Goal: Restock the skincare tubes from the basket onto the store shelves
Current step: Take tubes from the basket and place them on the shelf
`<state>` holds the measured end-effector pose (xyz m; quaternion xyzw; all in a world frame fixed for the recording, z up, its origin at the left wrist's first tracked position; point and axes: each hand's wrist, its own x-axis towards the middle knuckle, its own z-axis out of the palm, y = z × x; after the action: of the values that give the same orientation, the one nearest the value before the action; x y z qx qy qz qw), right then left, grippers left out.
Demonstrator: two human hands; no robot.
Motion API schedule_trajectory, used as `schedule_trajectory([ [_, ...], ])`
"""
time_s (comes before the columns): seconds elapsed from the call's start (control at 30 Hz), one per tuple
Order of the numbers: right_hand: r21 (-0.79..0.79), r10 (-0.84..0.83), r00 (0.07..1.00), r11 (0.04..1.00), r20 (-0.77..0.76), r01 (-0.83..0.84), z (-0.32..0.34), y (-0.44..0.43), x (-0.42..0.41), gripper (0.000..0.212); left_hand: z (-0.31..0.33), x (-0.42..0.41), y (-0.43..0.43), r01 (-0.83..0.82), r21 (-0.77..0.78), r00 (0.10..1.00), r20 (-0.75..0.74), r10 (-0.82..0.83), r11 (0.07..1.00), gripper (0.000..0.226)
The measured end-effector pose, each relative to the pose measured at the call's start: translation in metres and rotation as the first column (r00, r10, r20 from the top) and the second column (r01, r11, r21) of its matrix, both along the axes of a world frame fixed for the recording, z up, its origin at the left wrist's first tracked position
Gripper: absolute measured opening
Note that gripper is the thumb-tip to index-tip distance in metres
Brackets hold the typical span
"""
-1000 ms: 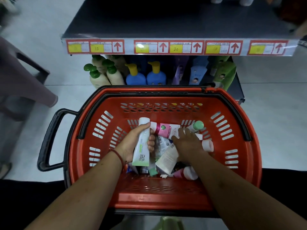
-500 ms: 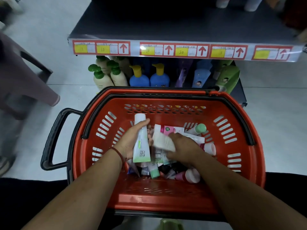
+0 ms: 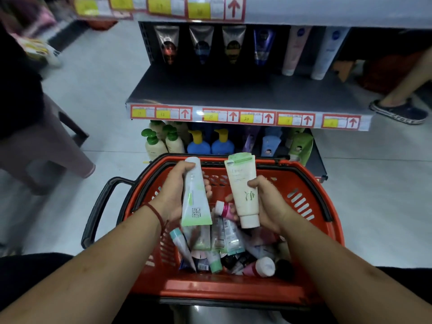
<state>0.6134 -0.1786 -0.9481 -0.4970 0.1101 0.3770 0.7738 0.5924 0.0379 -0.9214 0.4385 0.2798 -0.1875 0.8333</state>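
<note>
Your left hand [image 3: 174, 192] grips a white-and-green tube [image 3: 195, 195] above the red basket [image 3: 233, 289], fingers curled round its middle; the cap points up and away from you, the flat green crimp hangs down, and a QR code sits just above that crimp; the other print on it is too small to read. Your right hand [image 3: 268, 202] grasps a cream tube [image 3: 244, 190] the other way up, white cap down and pale green crimp up; its brand word seems to start with an L but is too soft to read, and a green plant sketch sits lower on the body. The two tubes are near each other without touching, both over the far half of the basket.

Below them the other skincare tubes [image 3: 222, 244] lie jumbled in the basket; barcodes show on some, none legible.

Ahead, the grey shelf [image 3: 233, 90] carries tubes standing cap-down along its back; its front edge has red-framed price labels [image 3: 245, 116] with red up-arrows and yellow squares; you can read 15, 12 and 20 in handwriting. Pump bottles [image 3: 210, 143] stand on the level underneath. At the right, a shoe [image 3: 402, 113] has lettering that looks like "crocs".
</note>
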Motion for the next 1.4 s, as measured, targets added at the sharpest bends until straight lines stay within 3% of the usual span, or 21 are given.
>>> schedule_trajectory([
  [0.3,0.024,-0.090,0.981,0.996,0.170,0.087,0.093,0.019,0.001,0.044,0.078,-0.001,0.021,0.020,-0.016,0.971,0.238,-0.015,1.000,0.040],
  [0.57,-0.003,-0.116,0.941,0.992,0.317,0.123,0.147,0.027,0.003,0.037,0.100,0.000,0.015,-0.171,0.012,0.953,0.256,0.162,0.985,0.047],
  [0.73,-0.021,-0.122,0.918,0.990,0.377,0.141,0.165,0.030,0.000,0.038,0.110,0.001,0.017,-0.130,-0.136,0.967,0.203,0.156,0.982,0.089],
  [0.8,-0.021,-0.134,0.914,0.988,0.382,0.154,0.168,0.030,0.001,0.038,0.114,0.002,0.019,-0.220,-0.145,0.951,0.189,0.246,0.965,0.084],
  [0.97,0.049,-0.185,0.914,0.983,0.361,0.180,0.173,0.026,0.001,0.038,0.125,-0.004,0.022,-0.413,-0.213,0.869,0.200,0.453,0.886,0.032],
  [1.07,0.090,-0.223,0.908,0.975,0.354,0.205,0.178,0.025,0.004,0.035,0.127,-0.010,0.027,-0.407,-0.335,0.854,0.189,0.484,0.849,0.045],
  [1.2,0.127,-0.248,0.902,0.968,0.354,0.216,0.182,0.025,0.009,0.036,0.130,-0.018,0.029,-0.310,-0.379,0.894,0.197,0.403,0.872,0.052],
  [1.3,0.124,-0.240,0.891,0.970,0.386,0.208,0.185,0.024,0.015,0.037,0.134,-0.019,0.027,-0.201,-0.232,0.935,0.243,0.257,0.952,0.053],
  [1.4,0.127,-0.243,0.880,0.970,0.408,0.209,0.191,0.021,0.021,0.034,0.145,-0.015,0.024,-0.183,-0.119,0.905,0.368,0.214,0.976,0.042],
])
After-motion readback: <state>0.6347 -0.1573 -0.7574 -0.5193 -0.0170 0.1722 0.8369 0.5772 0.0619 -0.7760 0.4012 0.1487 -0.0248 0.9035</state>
